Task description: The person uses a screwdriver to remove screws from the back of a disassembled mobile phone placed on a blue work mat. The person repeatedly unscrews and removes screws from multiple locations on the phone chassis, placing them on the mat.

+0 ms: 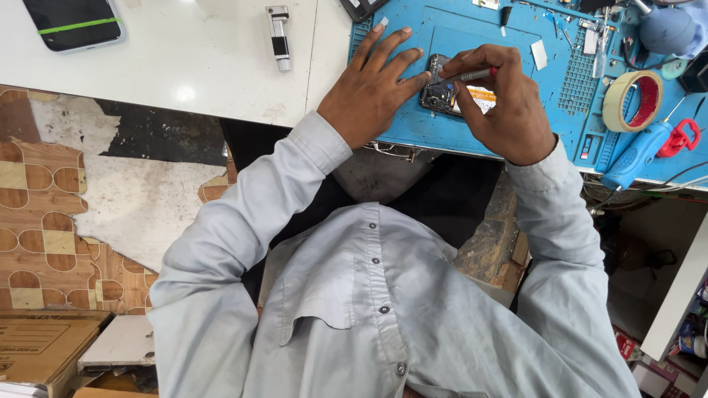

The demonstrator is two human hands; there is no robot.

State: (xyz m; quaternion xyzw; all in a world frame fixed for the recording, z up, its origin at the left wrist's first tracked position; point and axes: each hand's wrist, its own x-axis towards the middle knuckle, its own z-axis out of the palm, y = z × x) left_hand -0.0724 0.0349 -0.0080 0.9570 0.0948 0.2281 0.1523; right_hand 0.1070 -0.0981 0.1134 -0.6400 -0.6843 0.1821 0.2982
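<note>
Our right hand [501, 110] is closed around a slim metal screwdriver [466, 75], its tip set down on the opened phone [441, 94] that lies just beneath and inside our fingers. Our left hand [372, 85] holds nothing; it lies flat with fingers spread, fingertips pressing the phone's near edge. Phone and both hands rest on the blue repair mat [413, 133]. A tape roll [633, 101] sits well outward of our right hand.

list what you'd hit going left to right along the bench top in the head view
black phone with a green stripe → small silver and black tool → left hand → opened phone → right hand holding a red-tipped screwdriver → roll of tape → red-handled tool
</note>
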